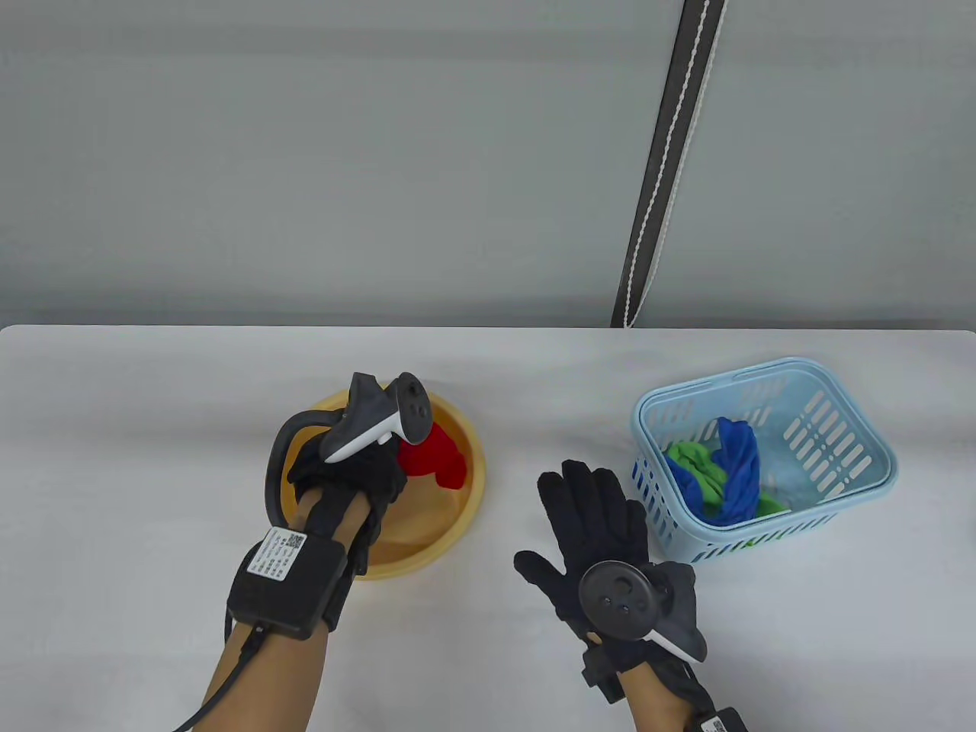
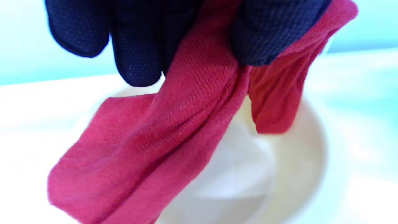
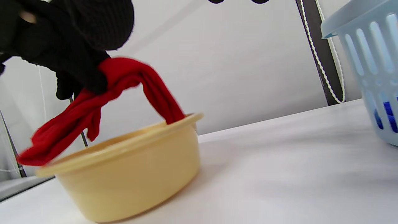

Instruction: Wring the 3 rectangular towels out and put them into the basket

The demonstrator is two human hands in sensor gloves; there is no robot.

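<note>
My left hand (image 1: 347, 465) hangs over the yellow basin (image 1: 461, 503) and grips a red towel (image 1: 435, 456) lifted above it. Up close, its fingers (image 2: 136, 46) curl round the red towel (image 2: 174, 124), whose ends droop toward the basin (image 2: 298, 161). From the side the red towel (image 3: 124, 81) drapes from the left hand (image 3: 71, 46), one end dipping inside the basin (image 3: 130, 174). My right hand (image 1: 595, 526) lies flat with straight fingers on the table between basin and basket. The light blue basket (image 1: 839, 488) holds a blue towel (image 1: 736, 465) and a green towel (image 1: 690, 461).
The white table (image 1: 152, 427) ends at a far edge against a grey wall. A dark strap with a white cord (image 1: 667, 168) hangs down behind the basket. The basket's wall (image 3: 373, 62) stands at the right of the right wrist view.
</note>
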